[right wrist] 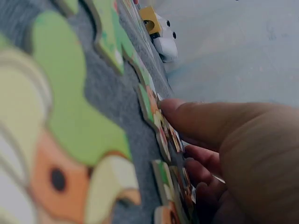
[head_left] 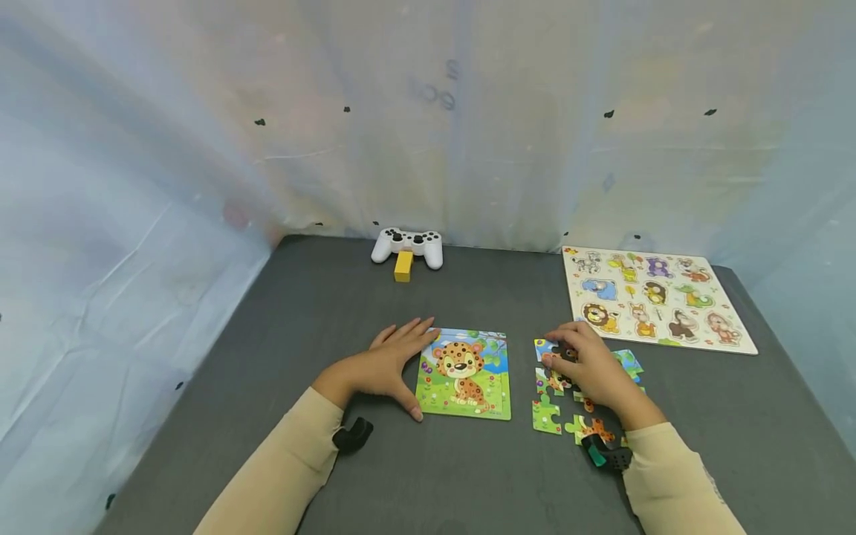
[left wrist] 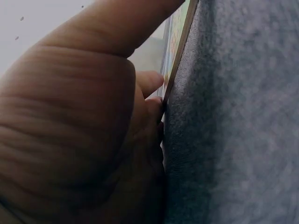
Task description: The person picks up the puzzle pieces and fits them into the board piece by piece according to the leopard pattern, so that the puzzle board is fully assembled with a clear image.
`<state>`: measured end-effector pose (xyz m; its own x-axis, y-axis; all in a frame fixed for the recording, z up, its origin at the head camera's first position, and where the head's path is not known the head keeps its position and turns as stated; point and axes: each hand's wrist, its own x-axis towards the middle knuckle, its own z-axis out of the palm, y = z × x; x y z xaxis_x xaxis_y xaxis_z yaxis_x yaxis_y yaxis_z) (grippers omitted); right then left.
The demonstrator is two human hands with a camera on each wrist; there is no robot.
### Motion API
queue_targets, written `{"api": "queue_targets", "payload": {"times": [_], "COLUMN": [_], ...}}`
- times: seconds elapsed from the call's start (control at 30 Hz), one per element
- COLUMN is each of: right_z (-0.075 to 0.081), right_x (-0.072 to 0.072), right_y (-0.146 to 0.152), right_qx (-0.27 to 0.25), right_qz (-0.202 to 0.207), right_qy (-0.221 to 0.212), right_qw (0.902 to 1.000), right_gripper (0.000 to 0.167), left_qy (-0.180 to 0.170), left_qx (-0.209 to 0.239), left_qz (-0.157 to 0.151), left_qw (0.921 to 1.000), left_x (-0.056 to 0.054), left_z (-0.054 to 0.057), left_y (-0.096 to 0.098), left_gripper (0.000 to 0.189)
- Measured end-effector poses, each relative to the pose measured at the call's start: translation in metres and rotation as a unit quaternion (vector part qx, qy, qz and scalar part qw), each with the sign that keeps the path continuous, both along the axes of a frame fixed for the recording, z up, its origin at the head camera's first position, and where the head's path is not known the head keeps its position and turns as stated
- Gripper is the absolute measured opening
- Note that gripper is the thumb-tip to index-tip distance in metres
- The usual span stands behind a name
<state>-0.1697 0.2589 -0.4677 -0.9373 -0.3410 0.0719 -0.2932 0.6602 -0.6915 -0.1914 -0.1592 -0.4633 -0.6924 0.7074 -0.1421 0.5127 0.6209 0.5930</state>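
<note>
Person standing across from me has both forearms (head_left: 267, 475) reaching forward, beige sleeves (head_left: 675, 483) down to the wrists (head_left: 331, 390), angled in toward each other. Left grip (head_left: 380, 368) is low, palm down, fingers (head_left: 408, 336) nearly straight, thumb (head_left: 404, 395) spread wide toward the body. Right grip (head_left: 597, 373): back of hand up, fingers loosely bent, thumb and index tips apart.

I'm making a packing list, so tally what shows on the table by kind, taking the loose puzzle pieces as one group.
Game controller: 1
Yellow block: 1
Leopard picture: 1
Animal board: 1
Group of loose puzzle pieces: 1 (partly hidden, so not counted singly)
Total: 5
</note>
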Motion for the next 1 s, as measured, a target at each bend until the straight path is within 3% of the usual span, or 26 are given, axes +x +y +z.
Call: {"api": "queue_targets", "payload": {"times": [0.17,0.47,0.67,0.87,1.0], "right_z": [0.002,0.017,0.025,0.019,0.012], "right_x": [-0.001,0.007,0.010,0.004,0.004], "right_y": [-0.004,-0.030,-0.071,-0.114,-0.130], "right_qx": [0.001,-0.067,-0.098,-0.123,-0.114], "right_qz": [-0.017,-0.048,-0.024,-0.026,-0.027], "right_qy": [0.007,0.020,-0.033,-0.080,-0.064], "right_qw": [0.9998,0.9964,0.9943,0.9889,0.9910], "right_gripper": [0.038,0.022,0.024,0.027,0.035], "left_qy": [0.001,0.011,0.015,0.017,0.018], "left_qx": [-0.007,-0.019,-0.024,-0.026,-0.027], "left_qz": [0.005,0.011,0.013,0.015,0.018], "left_qw": [1.0000,0.9997,0.9995,0.9994,0.9993], "left_x": [-0.001,0.002,0.005,0.007,0.008], "left_z": [0.001,0.003,0.002,0.000,0.000], "left_y": [0.001,0.006,0.007,0.007,0.007], "left_gripper": [0.145,0.146,0.148,0.147,0.147]}}
